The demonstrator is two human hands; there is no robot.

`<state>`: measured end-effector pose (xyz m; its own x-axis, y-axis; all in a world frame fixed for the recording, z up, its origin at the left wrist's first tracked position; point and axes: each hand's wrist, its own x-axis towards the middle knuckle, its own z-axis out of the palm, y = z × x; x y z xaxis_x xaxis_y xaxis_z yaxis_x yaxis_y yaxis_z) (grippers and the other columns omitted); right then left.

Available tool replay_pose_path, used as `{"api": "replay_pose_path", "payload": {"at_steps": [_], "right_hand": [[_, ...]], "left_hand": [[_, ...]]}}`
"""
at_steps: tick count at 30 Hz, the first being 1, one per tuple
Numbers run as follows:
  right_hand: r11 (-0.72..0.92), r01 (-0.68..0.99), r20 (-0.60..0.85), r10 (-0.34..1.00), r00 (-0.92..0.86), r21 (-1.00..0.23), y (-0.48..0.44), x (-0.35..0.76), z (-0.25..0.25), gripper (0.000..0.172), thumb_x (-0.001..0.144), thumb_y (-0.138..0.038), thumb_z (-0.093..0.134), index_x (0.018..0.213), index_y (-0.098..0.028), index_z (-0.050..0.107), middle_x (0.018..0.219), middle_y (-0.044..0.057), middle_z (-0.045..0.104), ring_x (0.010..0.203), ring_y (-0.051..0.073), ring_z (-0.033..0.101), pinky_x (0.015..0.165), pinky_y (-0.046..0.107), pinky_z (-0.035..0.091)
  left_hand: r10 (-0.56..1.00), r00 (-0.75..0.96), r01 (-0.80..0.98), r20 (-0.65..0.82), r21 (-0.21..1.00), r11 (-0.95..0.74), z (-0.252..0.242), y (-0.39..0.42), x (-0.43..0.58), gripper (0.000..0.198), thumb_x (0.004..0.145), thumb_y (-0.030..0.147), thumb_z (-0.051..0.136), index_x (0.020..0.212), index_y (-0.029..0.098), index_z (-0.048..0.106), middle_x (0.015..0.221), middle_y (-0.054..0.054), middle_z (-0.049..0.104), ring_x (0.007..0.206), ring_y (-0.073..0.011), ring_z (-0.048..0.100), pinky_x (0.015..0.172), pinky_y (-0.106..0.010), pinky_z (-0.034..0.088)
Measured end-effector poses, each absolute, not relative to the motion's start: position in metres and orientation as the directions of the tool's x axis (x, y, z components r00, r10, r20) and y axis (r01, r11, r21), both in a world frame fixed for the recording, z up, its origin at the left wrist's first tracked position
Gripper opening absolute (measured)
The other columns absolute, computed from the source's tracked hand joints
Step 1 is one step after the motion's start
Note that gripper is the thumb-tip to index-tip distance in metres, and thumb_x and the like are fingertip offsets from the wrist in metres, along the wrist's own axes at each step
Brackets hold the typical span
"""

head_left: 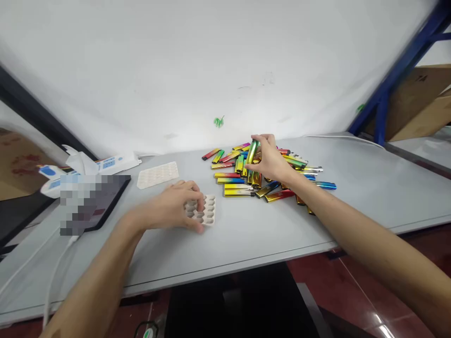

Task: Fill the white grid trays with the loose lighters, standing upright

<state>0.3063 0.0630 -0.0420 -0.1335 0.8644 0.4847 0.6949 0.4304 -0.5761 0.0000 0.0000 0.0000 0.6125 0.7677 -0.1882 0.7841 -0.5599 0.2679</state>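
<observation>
My right hand (268, 157) pinches a shiny green-and-yellow lighter (252, 151) between thumb and fingers, tilted above the pile. Under and around it lies a heap of metallic lighters (234, 180) in red, gold, blue and green, pointing in various directions. To the left, my left hand (179, 204) grips a small off-white tray (210, 210) with rows of holes, its thumb at the near edge and its fingers bent over the top. The hand covers the tray's left part. No lighter shows in the visible holes.
A second pale tray or lid (158, 174) lies flat behind my left hand. At the left are a tablet (105, 206), partly blurred out, a white power strip (118, 163) and a white cable (56, 281). Cardboard boxes (419, 101) stand beyond the blue frame (384, 108).
</observation>
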Motion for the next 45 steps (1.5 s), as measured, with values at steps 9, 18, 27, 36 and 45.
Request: {"api": "replay_pose_path", "payload": {"at_steps": [9, 18, 27, 36, 45], "right_hand": [[0.420, 0.617, 0.463, 0.880, -0.101, -0.665, 0.056, 0.306, -0.039, 0.076, 0.084, -0.030, 0.054, 0.147, -0.028, 0.012, 0.104, 0.008, 0.063, 0.079, 0.024, 0.065, 0.075, 0.043, 0.054], [0.308, 0.733, 0.555, 0.824, 0.114, -0.606, 0.046, 0.301, -0.022, 0.048, 0.095, -0.063, 0.031, 0.090, -0.024, 0.058, 0.065, 0.003, 0.056, 0.062, 0.019, 0.054, 0.063, 0.035, 0.041], [0.293, 0.717, 0.496, 0.864, 0.084, -0.632, 0.043, 0.305, -0.021, 0.065, 0.092, -0.075, 0.019, 0.055, -0.023, 0.024, 0.050, -0.001, 0.031, 0.049, 0.013, 0.028, 0.051, 0.031, 0.022], [0.282, 0.812, 0.500, 0.866, 0.014, -0.510, 0.042, 0.305, -0.024, 0.046, 0.097, -0.062, 0.031, 0.078, -0.024, 0.048, 0.065, 0.003, 0.058, 0.063, 0.020, 0.052, 0.061, 0.031, 0.034], [0.459, 0.709, 0.538, 0.832, -0.133, -0.535, 0.047, 0.310, -0.036, 0.040, 0.100, -0.055, 0.031, 0.088, -0.022, 0.050, 0.081, 0.005, 0.066, 0.072, 0.020, 0.058, 0.066, 0.031, 0.038]], "left_hand": [[0.601, 0.799, 0.551, -0.026, 0.435, -0.713, -0.018, -0.016, 0.042, 0.057, 0.061, 0.064, 0.080, 0.095, 0.024, 0.059, 0.100, -0.002, 0.057, 0.097, -0.0229, 0.051, 0.086, -0.034, 0.041], [0.543, 0.821, 0.481, 0.176, 0.298, -0.824, -0.037, -0.031, 0.076, 0.059, 0.072, 0.070, 0.067, 0.105, 0.022, 0.061, 0.110, -0.007, 0.062, 0.101, -0.0253, 0.056, 0.090, -0.039, 0.041], [0.585, 0.671, 0.467, 0.456, 0.352, -0.811, -0.030, -0.018, 0.091, 0.029, 0.098, 0.042, 0.045, 0.084, 0.021, 0.060, 0.089, -0.004, 0.066, 0.089, -0.0181, 0.058, 0.086, -0.034, 0.044], [0.687, 0.536, 0.681, 0.490, 0.231, -0.695, -0.049, 0.041, 0.068, 0.024, 0.096, 0.031, 0.044, 0.085, 0.021, 0.063, 0.087, -0.004, 0.068, 0.092, -0.0203, 0.058, 0.087, -0.034, 0.044], [0.780, 0.336, 0.711, 0.528, 0.401, -0.578, -0.049, 0.046, 0.049, 0.017, 0.091, 0.025, 0.050, 0.078, 0.022, 0.062, 0.080, -0.001, 0.068, 0.085, -0.0191, 0.058, 0.076, -0.031, 0.046]]}}
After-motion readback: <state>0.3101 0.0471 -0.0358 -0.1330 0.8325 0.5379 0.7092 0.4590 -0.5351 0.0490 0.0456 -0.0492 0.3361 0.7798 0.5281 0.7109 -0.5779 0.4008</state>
